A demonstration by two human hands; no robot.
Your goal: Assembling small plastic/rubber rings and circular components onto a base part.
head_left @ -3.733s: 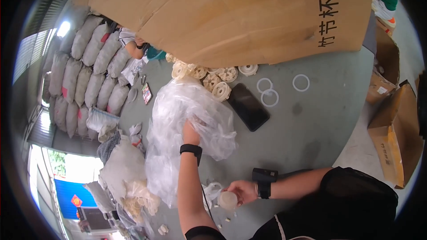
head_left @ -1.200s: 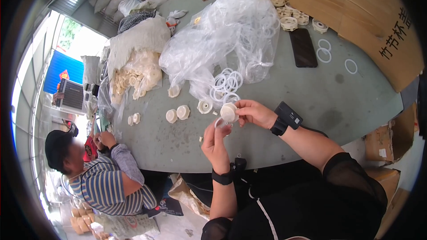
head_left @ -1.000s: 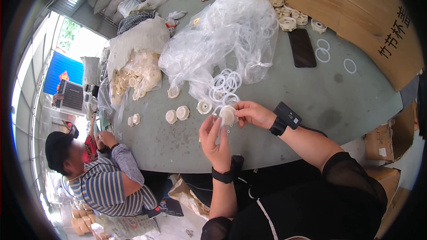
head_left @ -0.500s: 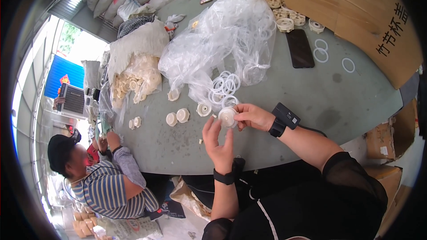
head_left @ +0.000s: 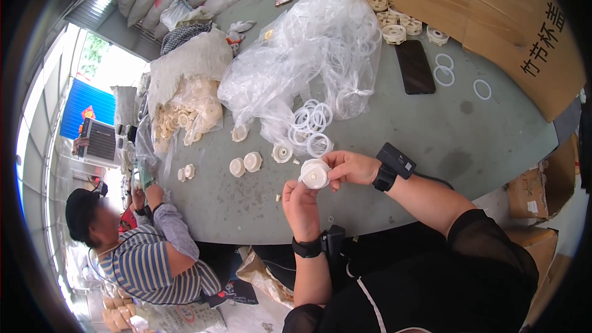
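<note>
Between my two hands, just above the near part of the table, is a round off-white plastic lid point(head_left: 314, 174), its flat face with a small centre nub turned up. My right hand point(head_left: 354, 168) pinches its right edge between thumb and fingers. At the lower left rim, my left hand point(head_left: 301, 211) has its fingertips closed on the lid. Just beyond it lies a loose heap of translucent white sealing rings point(head_left: 302, 117). To the left are a cream lid point(head_left: 282, 153) with its hollow side up and two more lids point(head_left: 252, 161) side by side.
A large clear plastic bag point(head_left: 296, 49) of rings spreads over the grey table point(head_left: 382, 203). A black phone point(head_left: 416, 68) and cardboard box point(head_left: 481, 12) lie to the right. Stacked cream parts point(head_left: 394, 21) stand at the back. A co-worker point(head_left: 148, 259) in stripes works at left.
The lid has come slightly nearer to me, with my right hand on it. My left fingers, spread before, have closed in on its lower left rim.
</note>
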